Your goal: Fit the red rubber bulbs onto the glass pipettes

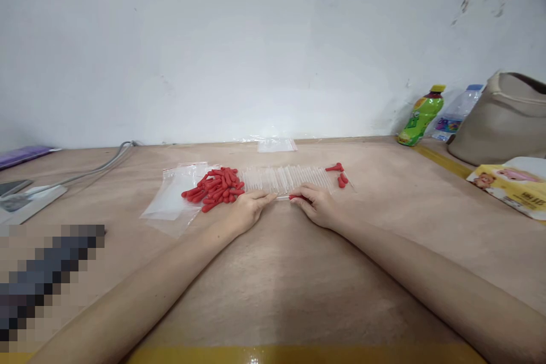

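Note:
My left hand is closed in a pinch on a thin clear tube, which lies level between my hands. In the fingers of my right hand is a red rubber bulb at the tube's right end; whether the tube sits inside it is hidden. Just beyond both hands lies a row of many clear tubes, side by side. A heap of red rubber bulbs is left of the row, next to my left hand. Several red bulbs lie at the row's right end, some apparently fitted on tubes.
Clear zip bags lie left of the heap, with another bag by the wall. A green bottle, a clear bottle, a beige bag and a yellow packet occupy the right. A grey cable runs at left.

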### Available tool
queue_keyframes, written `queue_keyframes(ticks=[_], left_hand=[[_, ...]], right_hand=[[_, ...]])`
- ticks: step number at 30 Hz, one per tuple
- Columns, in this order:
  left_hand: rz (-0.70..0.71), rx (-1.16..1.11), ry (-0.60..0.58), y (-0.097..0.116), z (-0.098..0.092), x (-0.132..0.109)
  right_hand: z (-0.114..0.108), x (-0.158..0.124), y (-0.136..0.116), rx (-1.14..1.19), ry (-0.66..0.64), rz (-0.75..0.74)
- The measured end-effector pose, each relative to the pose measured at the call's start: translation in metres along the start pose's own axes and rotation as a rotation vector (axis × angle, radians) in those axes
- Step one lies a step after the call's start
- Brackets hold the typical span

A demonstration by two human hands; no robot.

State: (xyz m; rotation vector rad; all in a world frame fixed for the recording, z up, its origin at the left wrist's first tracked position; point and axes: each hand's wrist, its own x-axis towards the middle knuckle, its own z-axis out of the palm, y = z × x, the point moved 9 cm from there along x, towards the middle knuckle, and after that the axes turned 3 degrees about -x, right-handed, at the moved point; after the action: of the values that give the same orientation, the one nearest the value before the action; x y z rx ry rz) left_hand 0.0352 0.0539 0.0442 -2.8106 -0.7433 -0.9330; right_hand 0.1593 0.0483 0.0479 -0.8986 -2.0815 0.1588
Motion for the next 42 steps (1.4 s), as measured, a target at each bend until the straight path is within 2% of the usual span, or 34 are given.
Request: queue_keyframes(ticks=[9,16,21,28,42], left_hand=[[0.055,0.109,-0.073,0.007,0.003,0.0],[-0.068,-0.025,0.132,-0.002,-0.011,-0.001],[-0.182,-0.062,0.033,-0.011,-0.007,0.0],[-0.168,-0.093,0.05,-0.008,-0.007,-0.001],[-0.116,-0.092,0.044,0.003,-0.006,0.004]], right_hand=[[0.004,-0.004,-0.005,-0.101,-0.039,-0.067],[-0.003,0.0,-0.001,-0.073,-0.013,-0.02],[-0.004,0.0,0.003,-0.043,-0.012,-0.005],[0.002,-0.001,0.001,-0.046,-0.064,-0.046],[0.007,-0.002,-0.004,-0.104,-0.086,-0.099]])
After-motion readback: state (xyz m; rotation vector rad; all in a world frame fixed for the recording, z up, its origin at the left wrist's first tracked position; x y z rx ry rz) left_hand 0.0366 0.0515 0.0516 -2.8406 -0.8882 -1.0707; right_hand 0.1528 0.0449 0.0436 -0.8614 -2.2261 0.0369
